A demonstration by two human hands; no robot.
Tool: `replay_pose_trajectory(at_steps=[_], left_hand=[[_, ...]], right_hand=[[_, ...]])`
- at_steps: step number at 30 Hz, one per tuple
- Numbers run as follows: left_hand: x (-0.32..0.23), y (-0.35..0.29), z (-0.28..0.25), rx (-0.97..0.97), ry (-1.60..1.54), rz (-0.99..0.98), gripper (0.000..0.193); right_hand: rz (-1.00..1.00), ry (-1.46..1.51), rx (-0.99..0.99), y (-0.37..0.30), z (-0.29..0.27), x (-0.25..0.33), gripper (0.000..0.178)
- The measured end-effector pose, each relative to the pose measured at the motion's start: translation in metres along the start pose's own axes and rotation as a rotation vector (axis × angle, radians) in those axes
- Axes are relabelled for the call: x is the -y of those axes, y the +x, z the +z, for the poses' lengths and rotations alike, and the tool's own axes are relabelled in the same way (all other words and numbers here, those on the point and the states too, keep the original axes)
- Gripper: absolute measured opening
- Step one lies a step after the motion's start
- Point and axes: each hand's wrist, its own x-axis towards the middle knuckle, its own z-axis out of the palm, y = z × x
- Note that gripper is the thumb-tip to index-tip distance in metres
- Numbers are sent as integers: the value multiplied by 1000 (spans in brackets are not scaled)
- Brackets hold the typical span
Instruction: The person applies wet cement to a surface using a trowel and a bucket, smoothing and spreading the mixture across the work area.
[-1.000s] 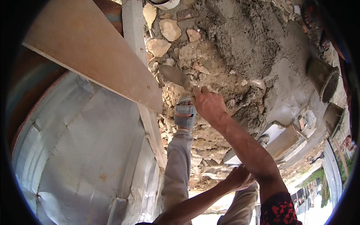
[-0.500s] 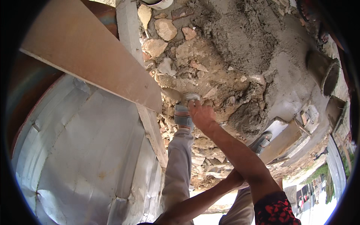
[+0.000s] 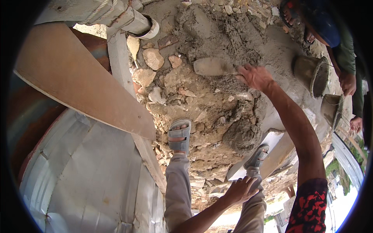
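My right hand (image 3: 256,77) is closed around the handle end of a trowel (image 3: 213,66). The trowel's grey, mortar-smeared blade points left, over the near part of a wide patch of wet mortar (image 3: 237,39); whether it touches the mortar is hard to tell. Lower down, my left hand (image 3: 240,190) holds nothing, its fingers apart, beside my right shin. My sandalled left foot (image 3: 179,136) stands on rubble and earth, and my right foot (image 3: 256,156) is by a pale board or block.
At right, another person's hand (image 3: 347,83) is near two mortar-coated buckets (image 3: 311,73). A brown board (image 3: 77,73) and metal sheeting (image 3: 97,167) line the left. Stones (image 3: 153,58) lie along a wooden post (image 3: 121,58). A white pipe end (image 3: 152,29) sits at the top.
My right hand has moved from beside my left foot, up and right, carrying the trowel to the mortar. My left hand has come out from behind the right forearm. The other person shows more.
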Motion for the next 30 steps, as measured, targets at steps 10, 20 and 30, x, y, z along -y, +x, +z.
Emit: replay_pose_trajectory(at_steps=[10,20,30], left_hand=[[9,1,-16,52,-119,-65,59],[12,-10,-30,-20,-148,-62,62],[-7,-6,-38,-7,-139,-5,58]], right_hand=[[395,240,-201,110,-48,-11,42],[831,724,-242,24,-30,-87,52],[909,1788,-614,78,-23,28,36]])
